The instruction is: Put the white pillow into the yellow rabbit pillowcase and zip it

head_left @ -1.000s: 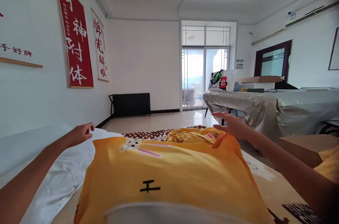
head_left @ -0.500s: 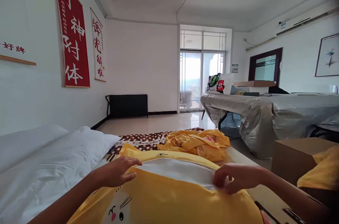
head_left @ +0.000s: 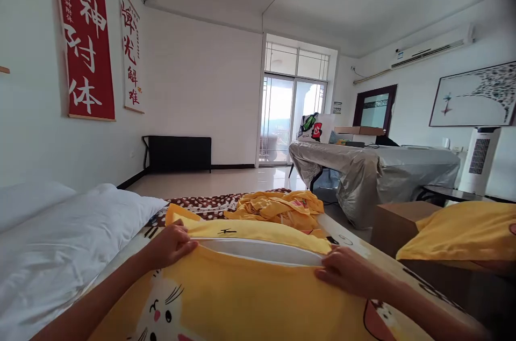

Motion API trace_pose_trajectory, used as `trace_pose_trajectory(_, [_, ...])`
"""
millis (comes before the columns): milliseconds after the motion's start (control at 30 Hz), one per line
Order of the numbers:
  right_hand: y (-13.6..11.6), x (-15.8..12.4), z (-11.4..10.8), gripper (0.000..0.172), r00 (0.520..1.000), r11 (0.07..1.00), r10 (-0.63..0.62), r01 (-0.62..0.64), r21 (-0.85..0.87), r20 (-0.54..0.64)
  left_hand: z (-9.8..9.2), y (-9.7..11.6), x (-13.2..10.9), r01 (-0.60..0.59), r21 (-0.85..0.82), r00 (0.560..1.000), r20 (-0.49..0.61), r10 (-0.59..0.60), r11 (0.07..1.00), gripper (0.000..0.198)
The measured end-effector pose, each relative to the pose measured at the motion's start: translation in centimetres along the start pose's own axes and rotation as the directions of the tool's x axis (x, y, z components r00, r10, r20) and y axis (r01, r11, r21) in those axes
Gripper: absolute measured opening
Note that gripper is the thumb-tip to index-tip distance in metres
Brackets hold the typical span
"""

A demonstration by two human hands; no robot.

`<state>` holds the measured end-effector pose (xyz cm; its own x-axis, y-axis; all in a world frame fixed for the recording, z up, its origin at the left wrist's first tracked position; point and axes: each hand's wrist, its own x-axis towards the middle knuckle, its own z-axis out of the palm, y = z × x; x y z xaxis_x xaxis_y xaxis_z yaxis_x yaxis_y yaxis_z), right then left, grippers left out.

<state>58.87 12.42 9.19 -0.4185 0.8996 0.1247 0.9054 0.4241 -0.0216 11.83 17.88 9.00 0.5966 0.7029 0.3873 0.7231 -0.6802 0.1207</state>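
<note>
A yellow pillowcase (head_left: pixel 258 298) printed with a white cartoon cat lies in front of me. Through its long, narrow opening a white pillow (head_left: pixel 258 251) shows inside. At the left end of the opening, my left hand (head_left: pixel 174 244) is closed on the pillowcase edge. My right hand (head_left: pixel 346 272) pinches the fabric at the opening's right end. The edge is stretched between both hands, and the far flap carries small black printed lines. My fingertips are partly hidden by the hands themselves.
White pillows (head_left: pixel 80 239) lie at left. Beyond the pillowcase are crumpled yellow fabric (head_left: pixel 278 209) and a brown dotted blanket (head_left: pixel 201 205). At right, yellow fabric (head_left: pixel 463 231) rests over cardboard boxes (head_left: pixel 397 222). A covered table (head_left: pixel 358 169) stands farther back.
My left hand has gone from loosely spread fingers to a closed grip on the edge. My right hand now grips the opening's right end. The view has turned right.
</note>
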Motion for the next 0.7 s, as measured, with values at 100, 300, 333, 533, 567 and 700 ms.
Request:
trace_pose_trajectory(100, [0.0, 0.9, -6.2, 0.050, 0.965, 0.984, -0.144, 0.115, -0.137, -0.220, -5.7, 1.7, 1.0, 0.016, 0.023, 0.993, -0.114, -0.013, 1.000, 0.048])
trace_pose_trajectory(300, [-3.5, 2.8, -7.0, 0.058, 0.915, 0.978, -0.198, 0.162, -0.130, -0.351, -12.3, 4.4, 1.9, 0.206, -0.053, 0.862, -0.463, -0.207, 0.977, 0.050])
trace_pose_trajectory(333, [-4.2, 3.0, -5.7, 0.058, 0.933, 0.964, -0.258, 0.232, -0.131, -0.251, -12.8, 4.4, 1.6, 0.233, -0.051, 0.848, -0.478, -0.229, 0.971, 0.050])
trace_pose_trajectory(533, [-4.9, 4.8, -2.8, 0.057, 0.880, 0.968, -0.242, 0.247, -0.041, -0.408, -13.1, 4.2, -0.9, 0.306, -0.002, 0.856, -0.437, -0.276, 0.952, 0.050])
trace_pose_trajectory(567, [-5.5, 5.3, -2.9, 0.058, 0.854, 0.969, -0.234, 0.244, -0.039, -0.465, -12.5, 4.7, -0.8, 0.324, -0.031, 0.843, -0.444, -0.304, 0.945, 0.051])
trace_pose_trajectory(700, [-11.6, 7.3, -1.5, 0.057, 0.719, 0.884, -0.443, 0.449, -0.128, -0.536, -7.7, 7.7, 1.4, 0.126, 0.013, 0.941, -0.317, -0.116, 0.992, 0.055])
